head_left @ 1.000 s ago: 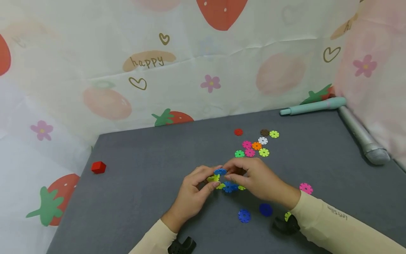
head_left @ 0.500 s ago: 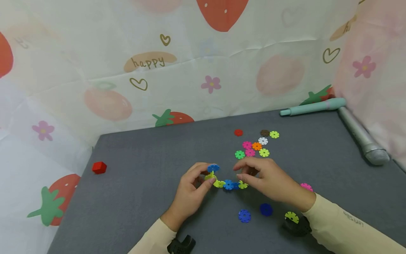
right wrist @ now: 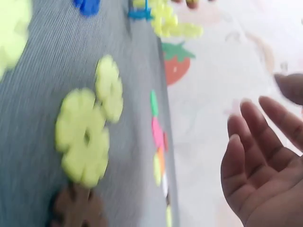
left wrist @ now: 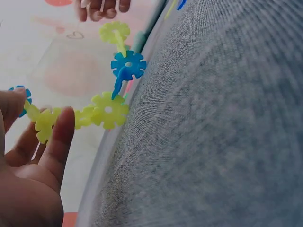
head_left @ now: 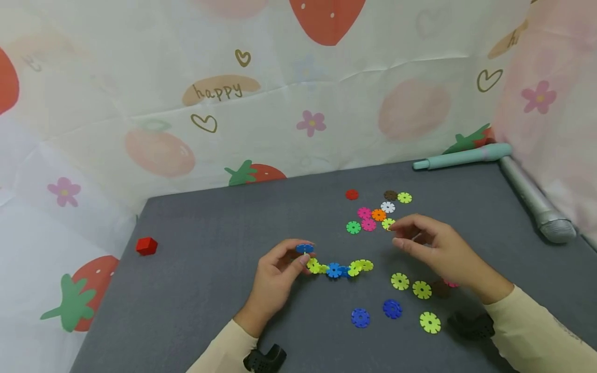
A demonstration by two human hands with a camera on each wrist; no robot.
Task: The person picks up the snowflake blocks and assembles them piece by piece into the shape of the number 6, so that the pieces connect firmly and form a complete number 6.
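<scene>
In the head view my left hand (head_left: 275,282) pinches one end of a chain of notched plastic discs (head_left: 333,270), yellow and blue slotted together. A blue disc (head_left: 305,248) lies flat at the top of that end, beside my fingertips. The chain hangs out to the right, above the grey table, and the left wrist view shows its yellow disc (left wrist: 110,109) edge-linked to blue ones. My right hand (head_left: 436,251) hovers apart from the chain, its fingers loosely bent and holding nothing. Its fingertips overlap a loose yellow disc (head_left: 388,224) in the head view.
Loose yellow discs (head_left: 422,290), blue discs (head_left: 360,318) and a brown disc (head_left: 440,288) lie near my right forearm. Farther back is a group with pink (head_left: 368,224), orange and white discs. A red block (head_left: 146,246) sits left; a silver microphone (head_left: 536,199) lies right.
My right hand has drawn away from the chain toward the right, baring more yellow discs on the table and at the chain's right end. My left hand has shifted slightly left with the chain.
</scene>
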